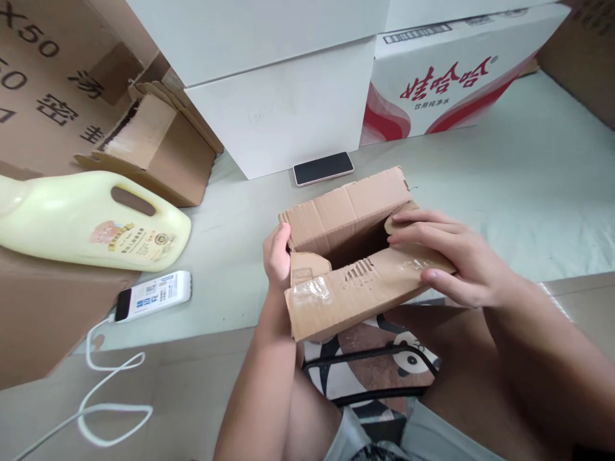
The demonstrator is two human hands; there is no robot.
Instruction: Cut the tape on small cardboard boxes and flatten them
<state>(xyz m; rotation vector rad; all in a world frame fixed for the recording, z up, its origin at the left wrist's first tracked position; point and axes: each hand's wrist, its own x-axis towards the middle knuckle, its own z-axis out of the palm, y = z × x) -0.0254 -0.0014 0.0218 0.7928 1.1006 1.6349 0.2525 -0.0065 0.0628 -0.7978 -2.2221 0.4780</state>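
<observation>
A small brown cardboard box (360, 288) is held over the front edge of the table, its long flaps raised and its dark inside partly showing. Clear tape sticks to the near flap, beside a torn printed mark. My left hand (277, 256) is closed round the box's left end, thumb at the upper corner. At the right end, my right hand (456, 259) grips the box, its fingers over the right end flap and its thumb on the near long flap. What lies deep in the box is hidden in shadow.
Behind the box, a phone (323, 169) lies against white cartons (283, 115). A red-and-white carton (446, 83) stands at the back right. To the left are a cream-coloured jug (72, 221), a power bank (158, 296) with a white cable (115, 406), and an open brown box (168, 147).
</observation>
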